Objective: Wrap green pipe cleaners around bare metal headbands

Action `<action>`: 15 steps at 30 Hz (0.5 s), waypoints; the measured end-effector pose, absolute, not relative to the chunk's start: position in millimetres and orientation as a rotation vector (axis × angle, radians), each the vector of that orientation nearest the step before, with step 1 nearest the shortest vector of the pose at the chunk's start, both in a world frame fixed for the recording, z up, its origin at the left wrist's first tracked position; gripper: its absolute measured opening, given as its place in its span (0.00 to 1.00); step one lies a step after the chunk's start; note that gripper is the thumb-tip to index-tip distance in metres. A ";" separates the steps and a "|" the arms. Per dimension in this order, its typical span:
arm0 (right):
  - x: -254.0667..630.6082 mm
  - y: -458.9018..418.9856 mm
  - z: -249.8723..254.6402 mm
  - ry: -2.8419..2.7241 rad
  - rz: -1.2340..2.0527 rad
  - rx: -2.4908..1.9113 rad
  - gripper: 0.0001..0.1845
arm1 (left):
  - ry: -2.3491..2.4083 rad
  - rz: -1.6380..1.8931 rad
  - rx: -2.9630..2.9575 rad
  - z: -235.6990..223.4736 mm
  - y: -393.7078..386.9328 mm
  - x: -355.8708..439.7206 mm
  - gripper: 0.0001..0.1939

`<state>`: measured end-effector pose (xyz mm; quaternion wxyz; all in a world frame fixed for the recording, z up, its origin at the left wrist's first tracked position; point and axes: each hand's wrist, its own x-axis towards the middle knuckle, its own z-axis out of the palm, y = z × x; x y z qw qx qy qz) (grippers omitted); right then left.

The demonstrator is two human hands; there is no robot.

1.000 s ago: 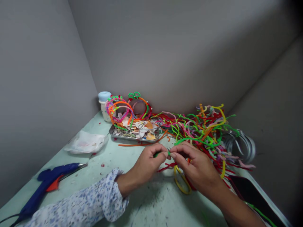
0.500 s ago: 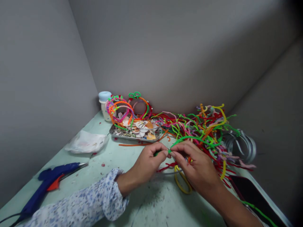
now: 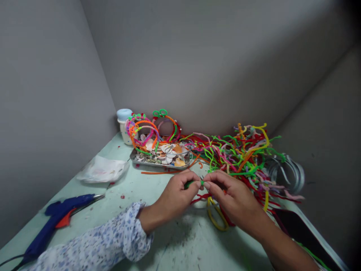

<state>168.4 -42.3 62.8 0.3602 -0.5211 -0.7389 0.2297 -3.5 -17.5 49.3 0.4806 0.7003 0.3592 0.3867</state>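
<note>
My left hand (image 3: 179,194) is closed, its thumb and forefinger pinching a green pipe cleaner (image 3: 202,183). From the other side, my right hand (image 3: 237,197) pinches the same pipe cleaner, fingertips almost meeting the left ones. Most of the green piece is hidden by the fingers. Thin dark points show just above the pinch; I cannot tell what they belong to. Below the right hand lie scissors with a yellow handle (image 3: 216,216), partly covered. Red pipe cleaners (image 3: 200,197) lie under both hands.
A heap of coloured pipe cleaners (image 3: 242,150) spreads behind my hands, with plain hoops (image 3: 295,177) at its right. Wrapped headbands (image 3: 145,131) stand on a tray (image 3: 158,164) of shells. A blue glue gun (image 3: 53,222), plastic bag (image 3: 103,171), lidded jar (image 3: 125,128) and phone (image 3: 303,229) surround the work.
The long green strand that arched up to the right of the pinch no longer shows there. A grey band below the hands is no longer visible. Both hands have barely moved.
</note>
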 end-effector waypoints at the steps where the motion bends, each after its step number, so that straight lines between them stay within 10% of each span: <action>1: 168.2 -42.1 62.7 -1.891 0.614 -1.346 0.09 | 0.885 0.939 1.711 48.8 -17.5 -3.4 0.08; 15: 170.9 -38.1 60.6 -1.706 0.947 -1.343 0.10 | 0.892 1.030 1.697 47.5 -17.7 -4.0 0.06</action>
